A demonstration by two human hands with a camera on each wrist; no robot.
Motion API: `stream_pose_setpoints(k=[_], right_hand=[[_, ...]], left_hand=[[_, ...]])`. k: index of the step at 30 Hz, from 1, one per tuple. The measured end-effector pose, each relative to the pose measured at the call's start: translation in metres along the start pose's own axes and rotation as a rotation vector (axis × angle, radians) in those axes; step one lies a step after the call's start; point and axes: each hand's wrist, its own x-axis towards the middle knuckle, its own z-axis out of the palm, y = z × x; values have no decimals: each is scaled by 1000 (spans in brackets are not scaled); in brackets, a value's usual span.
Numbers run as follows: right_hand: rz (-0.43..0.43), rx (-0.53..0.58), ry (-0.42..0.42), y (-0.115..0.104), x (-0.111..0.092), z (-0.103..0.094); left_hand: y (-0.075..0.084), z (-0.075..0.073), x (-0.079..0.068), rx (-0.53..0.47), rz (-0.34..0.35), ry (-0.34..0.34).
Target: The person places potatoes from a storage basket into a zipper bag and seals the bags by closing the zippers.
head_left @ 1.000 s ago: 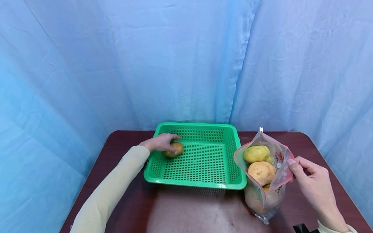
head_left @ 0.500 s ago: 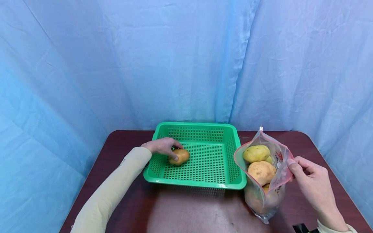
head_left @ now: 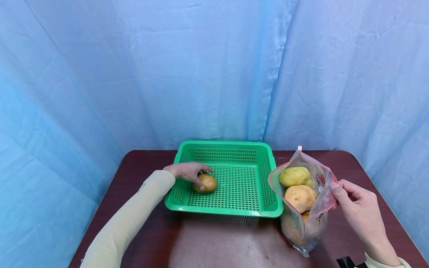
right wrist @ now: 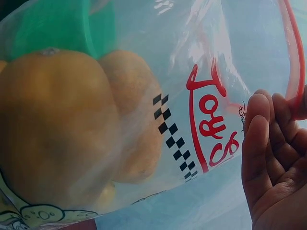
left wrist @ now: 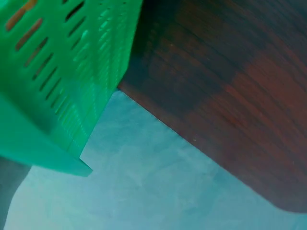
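Inside the green plastic basket, my left hand holds a brown potato near the left side. The thumb lies over its near side and the fingers reach past its far side. In the left wrist view the slotted basket wall hides most of this. On the right, my right hand pinches the pink rim of a clear zip bag, keeping its mouth spread. Several potatoes fill the bag, including a yellow-green one and a tan one. Red lettering marks the bag in the right wrist view.
A dark reddish-brown table carries both basket and bag, which stand side by side. Blue curtains hang behind the table and along its sides. A white zip slider sits at the bag's top corner.
My left hand and the potato have shifted slightly right and toward the near side of the basket. My right hand and the bag have stayed put.
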Motion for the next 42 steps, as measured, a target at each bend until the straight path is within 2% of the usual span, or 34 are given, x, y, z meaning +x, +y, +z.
stream_pose_setpoints(k=[4,12,21,25,33,42], right_hand=[[-6,3,5,-2,0,0],[-7,11,7,-2,0,0],[-10,23,-3,-2,0,0],[-17,24,-8,-2,1,0],[-31,26,-14,-3,2,3],[-38,34,-6,-5,2,8]], left_hand=[[1,3,2,91,-5,8],[0,1,0,98,35,35],[10,-10,-17,20,11,110],[18,-13,-25,-16,24,145],[49,-17,-37,-21,146,237],[83,-15,-44,-54,277,365]])
